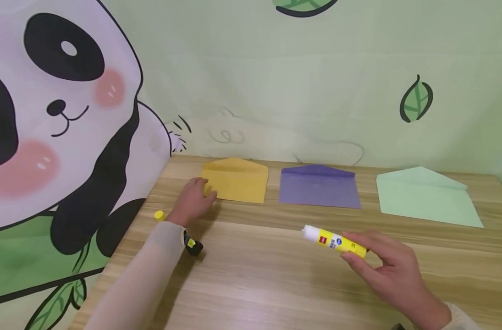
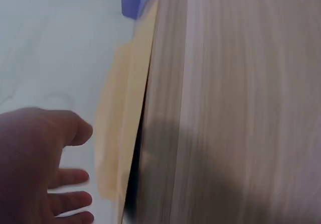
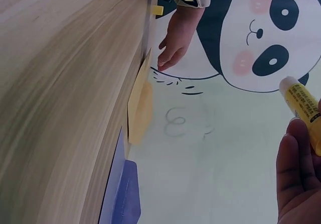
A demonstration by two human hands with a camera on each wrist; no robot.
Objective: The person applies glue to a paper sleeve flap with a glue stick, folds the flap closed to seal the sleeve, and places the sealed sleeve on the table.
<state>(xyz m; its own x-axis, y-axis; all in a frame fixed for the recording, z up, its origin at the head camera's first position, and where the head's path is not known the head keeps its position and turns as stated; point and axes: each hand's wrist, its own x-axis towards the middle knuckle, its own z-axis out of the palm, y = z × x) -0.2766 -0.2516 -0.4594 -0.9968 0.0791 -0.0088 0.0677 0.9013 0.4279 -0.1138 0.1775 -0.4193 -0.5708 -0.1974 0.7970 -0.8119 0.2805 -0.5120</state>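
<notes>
My right hand (image 1: 393, 266) pinches a yellow-and-white glue stick (image 1: 333, 240) between thumb and fingers, above the front right of the table. Its white end is uncapped and points left. Over at the left edge of the yellow envelope (image 1: 240, 187), my left hand (image 1: 192, 200) hovers with fingers spread and nothing in them. The left wrist view shows the loose fingers (image 2: 70, 201) beside the envelope, whose flap stands up. A small yellow cap (image 1: 159, 215) sits on the table by the left sleeve.
A purple envelope (image 1: 318, 190) and a mint green envelope (image 1: 426, 199) lie right of the yellow one, flaps open toward the back. Behind the wooden table (image 1: 251, 275) hangs a pale green cloth (image 1: 251, 91) with a panda picture.
</notes>
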